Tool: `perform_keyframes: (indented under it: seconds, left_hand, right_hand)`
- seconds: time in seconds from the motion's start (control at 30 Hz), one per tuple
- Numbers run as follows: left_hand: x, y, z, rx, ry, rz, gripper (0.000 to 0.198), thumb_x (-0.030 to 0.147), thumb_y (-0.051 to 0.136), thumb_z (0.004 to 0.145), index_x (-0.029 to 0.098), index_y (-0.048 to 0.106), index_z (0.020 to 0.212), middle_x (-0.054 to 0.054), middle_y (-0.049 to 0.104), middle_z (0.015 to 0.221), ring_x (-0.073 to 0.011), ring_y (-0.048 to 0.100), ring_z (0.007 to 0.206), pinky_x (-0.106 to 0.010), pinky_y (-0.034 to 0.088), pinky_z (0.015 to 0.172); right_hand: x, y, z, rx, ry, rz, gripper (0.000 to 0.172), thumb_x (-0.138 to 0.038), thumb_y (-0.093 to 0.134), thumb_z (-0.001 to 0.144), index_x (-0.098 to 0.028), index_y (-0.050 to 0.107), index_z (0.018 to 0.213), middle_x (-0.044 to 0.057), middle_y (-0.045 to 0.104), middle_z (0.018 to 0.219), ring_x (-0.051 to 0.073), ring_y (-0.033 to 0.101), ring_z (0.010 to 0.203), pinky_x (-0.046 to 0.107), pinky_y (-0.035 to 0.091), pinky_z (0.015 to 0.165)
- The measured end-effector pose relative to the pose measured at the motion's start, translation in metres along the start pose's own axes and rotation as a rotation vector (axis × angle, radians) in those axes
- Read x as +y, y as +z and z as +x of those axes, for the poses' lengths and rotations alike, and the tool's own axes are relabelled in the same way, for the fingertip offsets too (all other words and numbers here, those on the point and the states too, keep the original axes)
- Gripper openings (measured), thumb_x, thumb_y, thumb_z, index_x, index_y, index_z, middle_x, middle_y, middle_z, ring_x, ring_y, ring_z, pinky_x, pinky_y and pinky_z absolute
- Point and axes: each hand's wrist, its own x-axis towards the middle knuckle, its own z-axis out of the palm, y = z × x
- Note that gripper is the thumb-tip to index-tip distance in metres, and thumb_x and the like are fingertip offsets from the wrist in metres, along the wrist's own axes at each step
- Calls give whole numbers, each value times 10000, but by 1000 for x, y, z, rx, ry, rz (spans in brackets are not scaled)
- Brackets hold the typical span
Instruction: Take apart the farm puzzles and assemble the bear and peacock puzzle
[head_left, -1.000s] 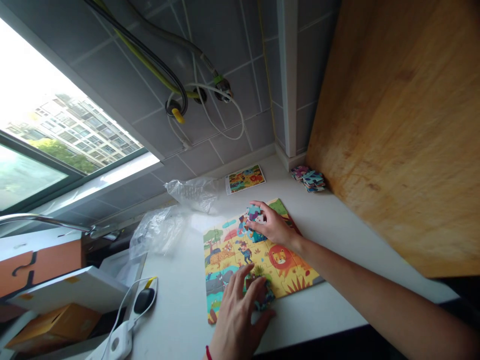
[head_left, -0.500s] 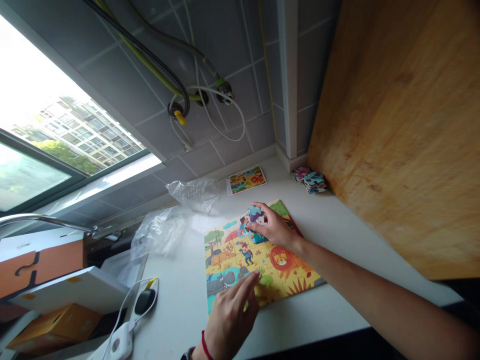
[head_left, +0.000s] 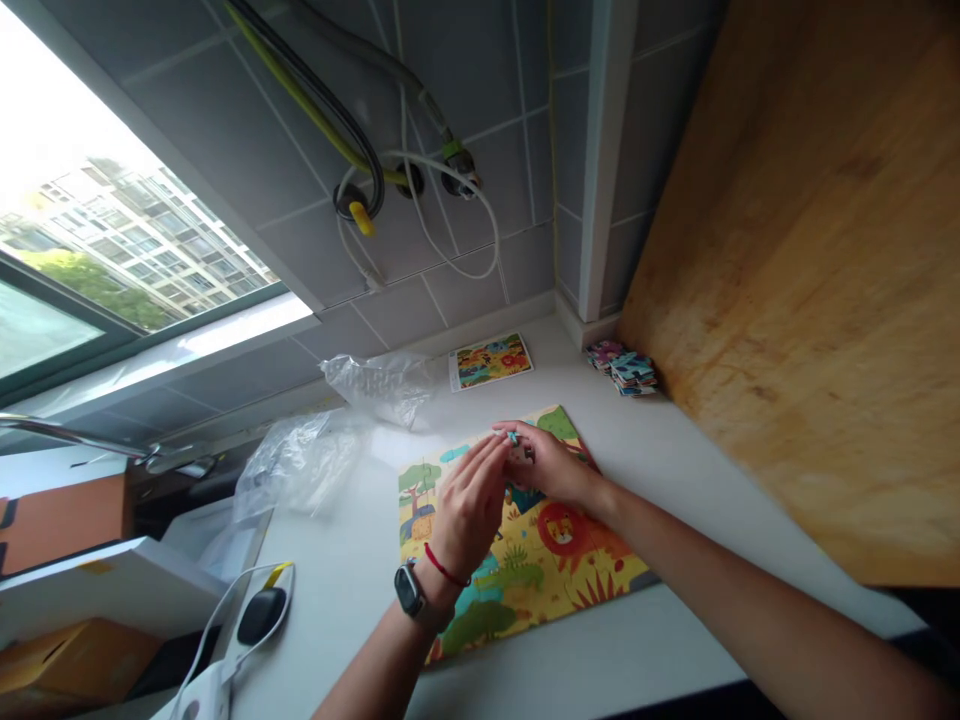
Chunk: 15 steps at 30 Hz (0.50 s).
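My right hand (head_left: 553, 468) is closed around a small stack of puzzle pieces (head_left: 520, 452), held just above the upper part of a colourful animal jigsaw puzzle (head_left: 517, 578). Against the stack's left side lies my left hand (head_left: 472, 495), its fingers together and pressed on the pieces; a red string and a watch are on that wrist. The two hands hide much of the stack and the middle of the puzzle. A lion shows on the puzzle below my right hand, and some darker blue pieces lie beneath the stack.
Behind the puzzle lies a picture card (head_left: 491, 362). More puzzle pieces (head_left: 631, 372) are piled by the wooden board (head_left: 795, 300) at right. Crumpled clear plastic bags (head_left: 300, 460) sit to the left, near a power strip (head_left: 214, 690) with a black plug (head_left: 262, 612).
My left hand has moved up and away from the puzzle's lower part to meet the stack in my right hand. The stack has tilted and is now mostly covered. The view has shifted slightly.
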Motion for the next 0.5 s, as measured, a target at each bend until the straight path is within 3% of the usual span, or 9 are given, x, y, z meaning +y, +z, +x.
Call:
perform_keyframes:
  seconds: [0.07,0.17,0.27,0.5]
  left_hand:
    - [-3,11,0,-40,21,-32,417,69,482,1028,204,634,1392,-106,706,1392,-242,623,1372,-449,584,1122]
    - [-13,15,-2,-65,-22,-124,400,107,506,1028,215,650,1385,-102,690,1421,-268,562,1435,-502,568,1139]
    - [-24,12,-4,-131,-40,-237,415,162,520,1049,231,616,1448,-90,658,1467,-284,489,1497,-540,540,1164]
    - [-33,7,-14,-205,-75,-376,473,284,378,1119,263,487,1579,-67,566,1568,-276,368,1571,-564,436,1243]
  right_hand:
    - [-1,-1,0,-27,12,19,639,-424,818,774,-209,646,1350,81,770,1058,219,718,810,331,610,695]
    - [-2,-6,2,-18,-50,-51,634,-330,818,749,-215,672,1355,114,748,1256,286,722,1103,409,605,948]
    - [-1,-12,3,-31,-70,-115,702,-303,850,730,-223,655,1399,123,665,1444,320,607,1357,463,485,1154]
    - [-8,-18,-1,-125,75,-67,847,-466,906,755,-234,570,1496,144,564,1563,313,540,1440,462,442,1199]
